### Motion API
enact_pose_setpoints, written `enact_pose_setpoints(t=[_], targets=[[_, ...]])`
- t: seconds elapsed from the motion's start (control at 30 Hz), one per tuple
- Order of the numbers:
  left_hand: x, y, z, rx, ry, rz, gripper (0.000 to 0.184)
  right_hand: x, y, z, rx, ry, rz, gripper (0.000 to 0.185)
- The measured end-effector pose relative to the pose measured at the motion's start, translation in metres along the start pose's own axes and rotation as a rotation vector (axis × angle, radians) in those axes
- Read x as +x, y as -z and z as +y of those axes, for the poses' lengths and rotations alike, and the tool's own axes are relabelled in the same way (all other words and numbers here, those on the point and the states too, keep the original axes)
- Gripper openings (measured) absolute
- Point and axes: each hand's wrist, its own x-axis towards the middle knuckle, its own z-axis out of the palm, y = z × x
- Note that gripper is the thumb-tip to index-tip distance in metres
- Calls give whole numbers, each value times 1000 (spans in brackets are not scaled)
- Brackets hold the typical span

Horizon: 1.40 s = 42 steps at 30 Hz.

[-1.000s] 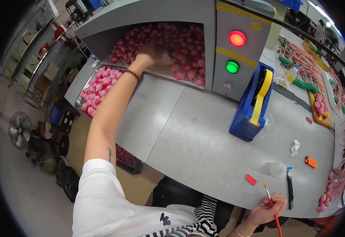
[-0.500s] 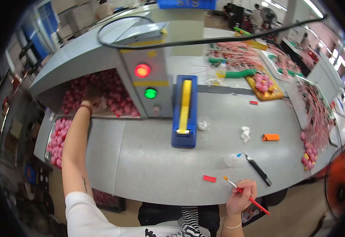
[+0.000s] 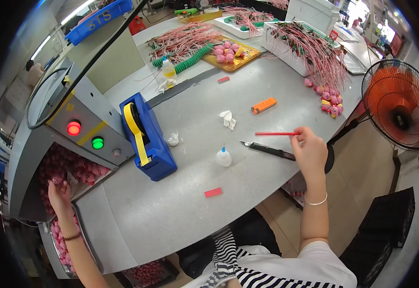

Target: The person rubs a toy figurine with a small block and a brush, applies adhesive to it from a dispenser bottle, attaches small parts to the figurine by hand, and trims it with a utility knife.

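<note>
My left hand (image 3: 61, 194) is at the mouth of the grey machine (image 3: 92, 101), its fingers closed round a small pink ball-shaped figure (image 3: 57, 179). Many more pink figures (image 3: 87, 170) fill the opening behind it. Over the right part of the table, my right hand (image 3: 310, 152) pinches a red-handled paintbrush (image 3: 276, 134). The handle points left; the bristles are out of sight. Just below the brush lies a black-handled craft knife (image 3: 269, 150). A small white bottle with a blue tip (image 3: 224, 157) stands left of the knife.
A blue tape dispenser (image 3: 156, 149) stands beside the machine. An orange lighter (image 3: 263, 105), crumpled tissue (image 3: 228, 120) and red piece (image 3: 213, 192) lie on the table. A yellow tray (image 3: 248, 54) and white bin of pink wires (image 3: 286, 53) are farther back. A fan (image 3: 401, 108) stands right.
The view has swung to the right. My left hand has come from deep in the opening to its edge with a pink figure. The paintbrush in my right hand has turned, its handle now pointing left.
</note>
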Motion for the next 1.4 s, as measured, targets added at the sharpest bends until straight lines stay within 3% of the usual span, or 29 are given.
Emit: enact_pose_setpoints(t=[0.13, 0.23, 0.3, 0.37, 0.43, 0.53, 0.6, 0.67, 0.73, 0.97, 1.1, 1.17, 1.23, 1.27, 1.3, 1.33, 1.4], targets=[[-102, -66, 20, -86, 204, -109, 29, 11, -5, 12, -141, 3, -163, 24], [-158, -79, 18, -165, 309, -172, 30, 8, -7, 3, -76, 99, -240, 26], [-189, -86, 9, -160, 321, -201, 31, 6, 4, -17, 187, 81, -117, 27], [-215, -92, -4, -115, 360, -157, 32, -6, 27, -49, 441, 249, 4, 27], [-240, -105, -14, -129, 450, -81, 35, -16, 60, -79, 513, 709, 12, 30], [-263, -95, -45, -84, 499, -345, 37, -35, 67, -122, 794, 1180, 137, 11], [-274, -99, -78, 681, 536, -267, 40, -37, 66, -134, 769, 1081, 168, 11], [-285, -135, -41, -130, 935, -308, 44, -39, 67, -145, 708, 979, 202, 12], [-288, -160, -52, -276, 633, -445, 49, -44, 69, -155, 660, 951, 235, 12], [-285, -198, -59, -464, 448, -421, 45, -65, 72, -175, 429, 1020, 212, 15], [-278, -191, -72, -470, 461, -377, 44, -77, 71, -174, 177, 1147, 193, 17], [-275, -191, -68, -439, 432, -356, 43, -81, 78, -150, 344, 1226, -204, 26], [-270, -186, -71, -413, 378, -418, 43, -81, 81, -143, 439, 1319, -460, 27], [-269, -186, -70, -416, 380, -387, 43, -72, 75, -137, 450, 1335, -485, 27], [-267, -188, -68, -425, 411, -385, 44, -61, 65, -128, 486, 1370, -673, 13], [-265, -189, -68, -439, 444, -387, 45, -55, 53, -124, 512, 1394, -864, 23], [-265, -185, -74, -449, 432, -413, 47, -56, 25, -120, 533, 1085, -798, 24]])
